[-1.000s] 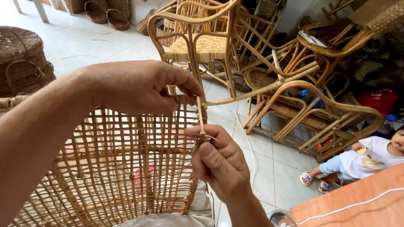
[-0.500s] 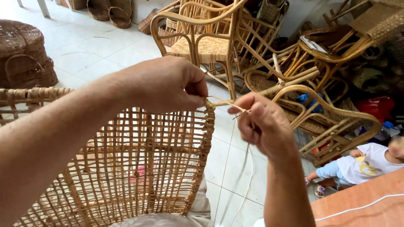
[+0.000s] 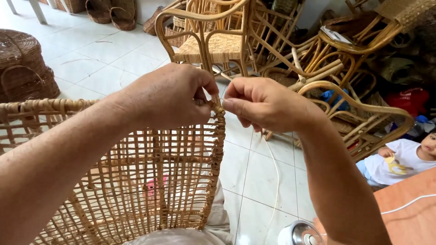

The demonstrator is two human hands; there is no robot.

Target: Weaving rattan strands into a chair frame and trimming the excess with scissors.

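An open-weave rattan panel (image 3: 150, 181) stands on my lap, its wrapped corner edge (image 3: 220, 136) running down the middle of the view. My left hand (image 3: 168, 95) grips the top corner of that panel, thumb and fingers closed on the wrapped rim. My right hand (image 3: 261, 102) is close beside it, fingers pinched on a thin pale rattan strand (image 3: 275, 181) at the same corner. The strand hangs down from under my right hand toward the floor.
Rattan chairs (image 3: 218, 41) and bent chair frames (image 3: 359, 113) are stacked ahead and to the right. Dark wicker baskets (image 3: 22, 68) stand at the left. A child in a white shirt (image 3: 399, 159) sits on the tiled floor at right. A metal can (image 3: 302, 233) sits near my knee.
My right hand rose from below the corner, swung out right with the strand, then came back in against the panel's top corner. My left hand stayed on the rim.
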